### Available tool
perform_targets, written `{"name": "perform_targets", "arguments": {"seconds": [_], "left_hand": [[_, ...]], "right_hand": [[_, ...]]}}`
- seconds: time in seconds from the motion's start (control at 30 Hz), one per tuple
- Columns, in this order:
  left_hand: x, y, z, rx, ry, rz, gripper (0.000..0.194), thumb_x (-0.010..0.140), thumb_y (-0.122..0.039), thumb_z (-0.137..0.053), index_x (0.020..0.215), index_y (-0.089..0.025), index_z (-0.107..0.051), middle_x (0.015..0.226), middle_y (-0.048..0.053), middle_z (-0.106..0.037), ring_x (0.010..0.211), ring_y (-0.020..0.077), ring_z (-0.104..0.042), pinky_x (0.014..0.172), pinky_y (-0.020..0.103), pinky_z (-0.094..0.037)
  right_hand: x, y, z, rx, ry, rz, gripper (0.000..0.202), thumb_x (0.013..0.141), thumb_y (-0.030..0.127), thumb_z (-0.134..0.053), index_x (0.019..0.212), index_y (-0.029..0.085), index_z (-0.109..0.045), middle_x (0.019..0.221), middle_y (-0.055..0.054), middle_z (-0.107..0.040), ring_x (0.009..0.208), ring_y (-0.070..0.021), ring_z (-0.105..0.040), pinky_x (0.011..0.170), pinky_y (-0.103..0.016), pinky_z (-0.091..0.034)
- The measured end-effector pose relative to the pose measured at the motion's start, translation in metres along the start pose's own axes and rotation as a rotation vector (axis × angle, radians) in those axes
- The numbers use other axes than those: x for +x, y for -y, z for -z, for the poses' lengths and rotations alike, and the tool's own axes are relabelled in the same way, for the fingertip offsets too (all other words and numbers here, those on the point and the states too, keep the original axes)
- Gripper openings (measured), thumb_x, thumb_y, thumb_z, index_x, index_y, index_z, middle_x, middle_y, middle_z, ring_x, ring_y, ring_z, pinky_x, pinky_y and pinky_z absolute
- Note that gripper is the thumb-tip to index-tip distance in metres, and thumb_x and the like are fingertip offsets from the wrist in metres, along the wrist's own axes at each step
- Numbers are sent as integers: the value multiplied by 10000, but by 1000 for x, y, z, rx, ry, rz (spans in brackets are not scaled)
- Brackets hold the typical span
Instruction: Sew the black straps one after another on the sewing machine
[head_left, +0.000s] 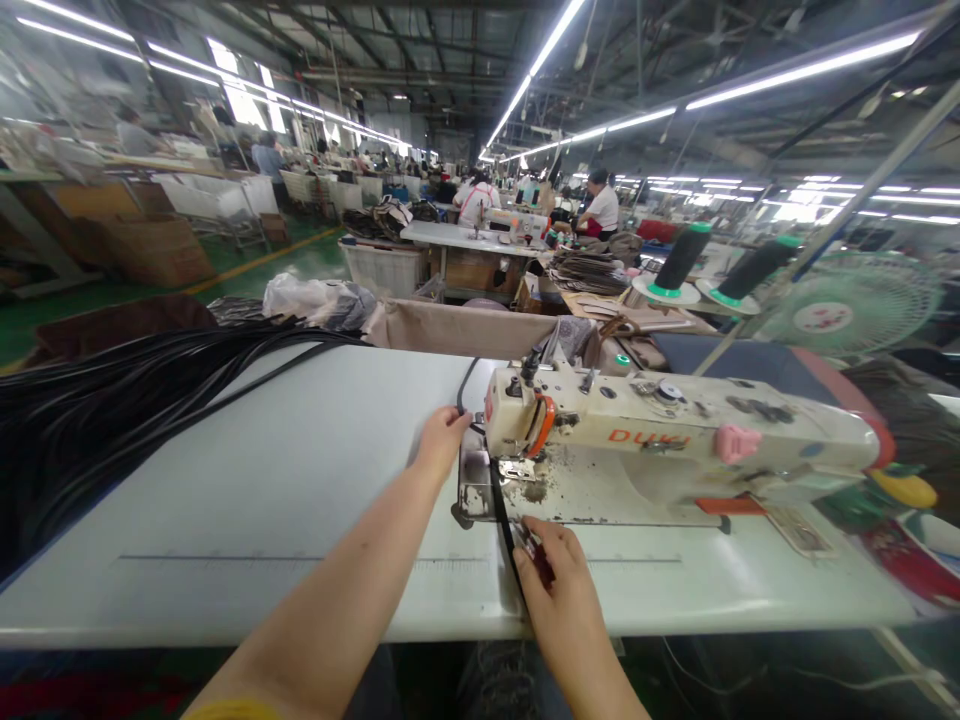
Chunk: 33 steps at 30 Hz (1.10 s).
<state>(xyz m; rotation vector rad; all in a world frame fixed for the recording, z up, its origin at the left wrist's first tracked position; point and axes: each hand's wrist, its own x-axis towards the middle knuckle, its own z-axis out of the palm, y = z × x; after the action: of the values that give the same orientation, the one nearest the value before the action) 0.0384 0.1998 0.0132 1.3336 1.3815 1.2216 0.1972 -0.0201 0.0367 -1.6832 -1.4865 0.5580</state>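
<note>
Far left I see a heap of thin glossy black straps (112,420) fanned over the matte white table (285,470). My left hand (442,440) sits at the back of the needle area, fingers curled onto a narrow black strap (499,505) that runs flat across the scuffed metal plate (474,490). My right hand (559,590) is at the table's near edge, fingers bent and pinching the strap's near end. Further right is the cream sewing machine (675,430), long and boxy, with a pink knob.
</note>
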Motion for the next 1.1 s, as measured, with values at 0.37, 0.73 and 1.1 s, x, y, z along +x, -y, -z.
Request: {"name": "perform_targets", "arguments": {"seconds": [0.37, 0.73, 1.1], "left_hand": [[-71, -5, 44, -458, -38, 131, 437, 695, -548, -785, 823, -170, -608, 839, 50, -688, 911, 211, -713, 923, 383, -586], [-130, -5, 99, -341, -41, 112, 369, 766, -499, -806, 932, -192, -688, 1022, 83, -786, 1017, 239, -733, 954, 354, -554], [-162, 4, 123, -236, -3, -26, 272, 858, -437, -742, 982, -210, -659, 1106, 88, -771, 1115, 239, -717, 1016, 356, -542]], "right_hand": [[13, 33, -18, 257, 214, -68, 428, 938, 600, -537, 993, 196, -671, 804, -36, -643, 729, -191, -589, 691, -306, -489], [40, 35, -69, 618, 442, -332, 609, 807, 746, -632, 880, 145, -698, 716, -37, -650, 481, -78, -382, 445, -226, -248], [50, 54, -83, 627, 575, -260, 572, 885, 717, -522, 858, 162, -656, 599, 52, -450, 454, -69, -235, 465, -239, -172]]}}
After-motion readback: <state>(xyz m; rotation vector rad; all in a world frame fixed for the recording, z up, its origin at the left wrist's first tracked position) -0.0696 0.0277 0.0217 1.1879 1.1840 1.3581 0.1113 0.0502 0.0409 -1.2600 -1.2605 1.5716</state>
